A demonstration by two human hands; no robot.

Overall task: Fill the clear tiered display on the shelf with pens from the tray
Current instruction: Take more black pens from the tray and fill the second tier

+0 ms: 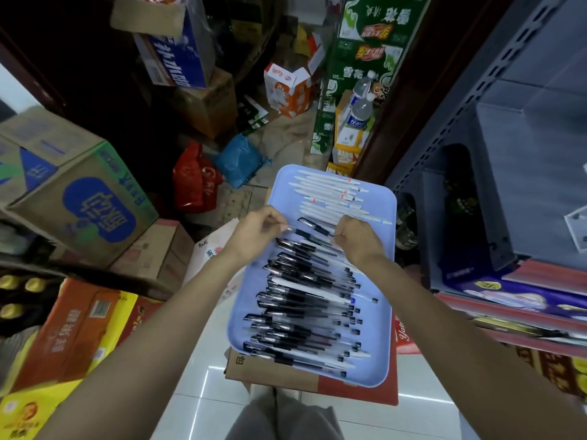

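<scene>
A light blue tray (386, 312) rests on a cardboard box in front of me. Several black-capped clear pens (305, 303) lie piled across its near half, and several white pens (330, 193) lie in a row at its far end. My left hand (259, 231) pinches one end of a black pen (313, 231) just above the pile. My right hand (357, 235) is curled over the same pen's other end. A corner of the clear display (576, 225) shows on the grey shelf at the right edge.
Grey metal shelving (508, 122) stands on the right, with packaged goods on its lower shelf. Cardboard cartons (73, 192) are stacked on the left and behind. Red and blue plastic bags (197, 179) lie on the floor beyond the tray. White floor tiles show near my legs.
</scene>
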